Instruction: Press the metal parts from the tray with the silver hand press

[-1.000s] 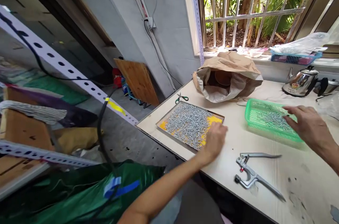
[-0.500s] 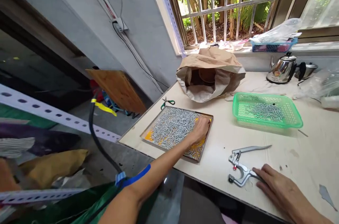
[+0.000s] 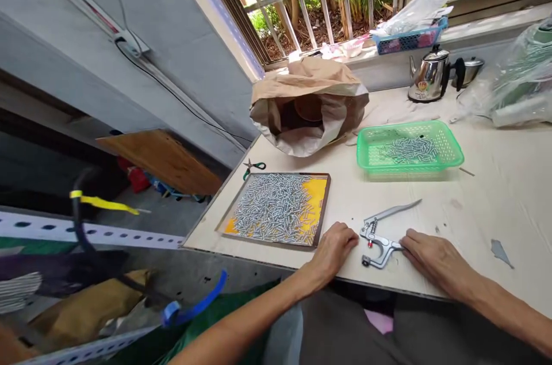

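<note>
My left hand [image 3: 335,249] is at the table's front edge, just right of the tray, its fingers pinched together; what they hold, if anything, is too small to make out. My right hand [image 3: 440,260] grips one handle of silvery snap-fastener pliers [image 3: 385,251], which lie on the table with their jaws towards my left hand. Their other handle stands spread apart at the back, with a small spring by the joint. A shallow tray [image 3: 322,204] with a yellow bottom holds many small silvery ridged pieces [image 3: 273,207], perhaps screws or springs.
Behind the pliers stands a green plastic basket [image 3: 452,152] with more silvery pieces. Green-handled scissors [image 3: 254,168] lie behind the tray. An open brown paper bag [image 3: 308,106], a steel kettle [image 3: 429,77] and plastic wrap [image 3: 513,83] sit along the back. A grey scrap [image 3: 501,253] lies at right.
My left hand has left the tray's right side and come towards the pliers. My right hand stays on the pliers' handle. The camera view has shifted and tilted.
</note>
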`<action>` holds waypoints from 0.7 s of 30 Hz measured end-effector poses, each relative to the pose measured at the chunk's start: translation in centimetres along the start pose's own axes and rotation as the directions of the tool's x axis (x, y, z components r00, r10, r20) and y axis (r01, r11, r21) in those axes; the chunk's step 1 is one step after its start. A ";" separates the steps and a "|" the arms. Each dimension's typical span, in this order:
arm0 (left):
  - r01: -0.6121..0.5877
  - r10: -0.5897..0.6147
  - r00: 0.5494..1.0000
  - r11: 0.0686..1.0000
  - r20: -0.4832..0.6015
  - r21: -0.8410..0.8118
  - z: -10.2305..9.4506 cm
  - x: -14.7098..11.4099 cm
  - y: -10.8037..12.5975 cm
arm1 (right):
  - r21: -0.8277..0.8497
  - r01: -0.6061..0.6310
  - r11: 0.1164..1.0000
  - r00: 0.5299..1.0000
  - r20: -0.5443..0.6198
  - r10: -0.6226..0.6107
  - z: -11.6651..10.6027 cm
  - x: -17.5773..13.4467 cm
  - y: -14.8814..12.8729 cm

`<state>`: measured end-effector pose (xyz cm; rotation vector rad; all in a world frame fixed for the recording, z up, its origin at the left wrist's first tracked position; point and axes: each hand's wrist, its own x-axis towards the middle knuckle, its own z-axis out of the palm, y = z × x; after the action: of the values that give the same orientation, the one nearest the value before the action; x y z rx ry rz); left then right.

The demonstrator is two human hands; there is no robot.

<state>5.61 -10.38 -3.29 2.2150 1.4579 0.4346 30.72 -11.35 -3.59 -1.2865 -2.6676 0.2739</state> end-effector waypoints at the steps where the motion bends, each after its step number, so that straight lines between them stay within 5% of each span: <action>1: -0.015 0.015 1.000 1.000 0.015 0.027 0.5 -0.2 -0.2 | -0.015 -0.002 1.000 1.000 0.010 0.002 0.0 0.1 0.0; 9: -0.003 -0.002 0.998 0.996 0.055 0.087 0.3 -0.5 -0.6 | -0.057 0.016 0.998 0.999 0.033 -0.014 -0.3 0.1 -0.1; 12: 0.208 -0.198 0.976 0.970 0.085 -0.129 -0.2 -0.1 0.4 | -0.087 0.044 0.995 0.999 -0.013 -0.045 0.0 -0.1 -0.2; 16: 0.603 -0.497 0.798 0.643 0.342 -0.472 -0.3 0.5 1.9 | -0.114 0.081 0.990 0.990 -0.105 -0.093 0.5 -0.5 -0.5; 21: 0.725 -0.595 0.661 0.350 0.457 -0.593 0.1 0.2 3.1 | -0.141 0.100 0.985 0.989 -0.095 -0.114 0.2 -0.6 -0.9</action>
<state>8.15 -11.26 -1.77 0.8425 1.5556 0.4284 30.36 -12.37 -3.57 -1.1529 -2.6953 0.0107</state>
